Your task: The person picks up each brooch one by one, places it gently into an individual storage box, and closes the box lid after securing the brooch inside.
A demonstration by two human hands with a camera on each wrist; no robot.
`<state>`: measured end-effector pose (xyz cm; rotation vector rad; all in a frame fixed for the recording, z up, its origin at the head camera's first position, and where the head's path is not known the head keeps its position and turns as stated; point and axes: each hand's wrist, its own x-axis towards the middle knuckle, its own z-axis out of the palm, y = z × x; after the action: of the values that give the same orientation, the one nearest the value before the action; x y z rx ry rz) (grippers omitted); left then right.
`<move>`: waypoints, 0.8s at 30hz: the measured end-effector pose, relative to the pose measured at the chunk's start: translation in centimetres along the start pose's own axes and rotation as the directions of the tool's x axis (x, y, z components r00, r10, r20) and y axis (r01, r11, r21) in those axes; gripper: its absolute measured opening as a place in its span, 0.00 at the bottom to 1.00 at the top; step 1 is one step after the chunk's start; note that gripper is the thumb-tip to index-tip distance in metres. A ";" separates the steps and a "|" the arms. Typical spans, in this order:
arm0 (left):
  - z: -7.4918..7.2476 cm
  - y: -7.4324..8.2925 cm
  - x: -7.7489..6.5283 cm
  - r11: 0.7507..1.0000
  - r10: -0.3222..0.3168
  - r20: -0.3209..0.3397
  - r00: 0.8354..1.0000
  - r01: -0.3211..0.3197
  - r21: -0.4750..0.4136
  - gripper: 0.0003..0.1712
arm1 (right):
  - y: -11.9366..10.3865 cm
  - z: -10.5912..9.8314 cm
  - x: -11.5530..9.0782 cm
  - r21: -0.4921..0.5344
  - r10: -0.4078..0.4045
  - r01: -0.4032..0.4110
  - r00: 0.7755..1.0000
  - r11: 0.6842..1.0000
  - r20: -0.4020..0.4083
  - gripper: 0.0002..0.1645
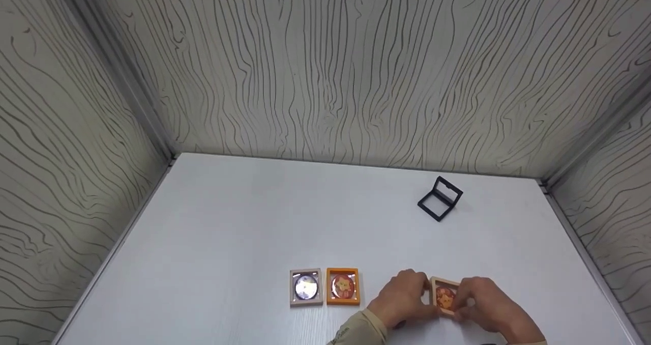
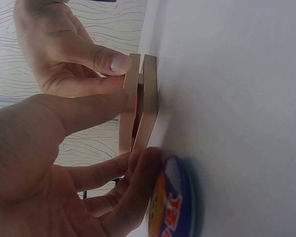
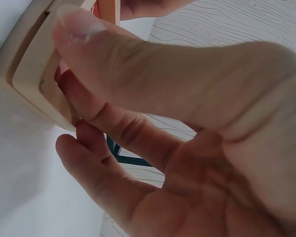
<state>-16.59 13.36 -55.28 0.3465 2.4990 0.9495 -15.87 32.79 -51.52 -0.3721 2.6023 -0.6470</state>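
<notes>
A pale wooden display case with a red round badge inside lies on the table between both hands. My left hand holds its left side, thumb on the upper half and fingertips at the far end in the left wrist view. My right hand pinches the right side between thumb and fingers. From the left wrist, a narrow gap shows between the case's upper half and lower half, with red inside. A blue round badge lies on the table beside my left fingers.
Left of the hands stand two closed cases side by side: an orange one with a red badge and a beige one with a purple badge. Farther back, a black case stands unfolded on the white table. Patterned walls enclose the table.
</notes>
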 end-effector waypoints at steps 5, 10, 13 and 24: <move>0.2 0.0 0.2 0.999 -0.030 0.017 0.999 0.031 -0.027 0.21 | 0.1 0.0 0.1 0.020 0.035 -0.035 0.999 0.999 0.012 0.10; 0.1 0.2 0.3 0.996 -0.062 0.034 0.997 0.064 -0.055 0.20 | 0.2 0.0 0.1 0.041 0.038 -0.039 0.999 0.998 0.029 0.10; 0.1 0.3 0.2 0.994 -0.070 0.038 0.997 0.073 -0.082 0.19 | 0.1 0.0 0.2 0.044 0.045 -0.046 0.998 0.998 0.034 0.11; 0.2 0.4 -0.2 0.994 -0.065 -0.007 0.998 0.064 -0.093 0.16 | 0.1 0.6 0.1 0.019 -0.001 0.001 1.000 1.000 -0.018 0.12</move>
<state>-16.32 13.67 -55.12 0.2306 2.4494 1.0396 -15.67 32.67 -52.07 -0.3638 2.6109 -0.6775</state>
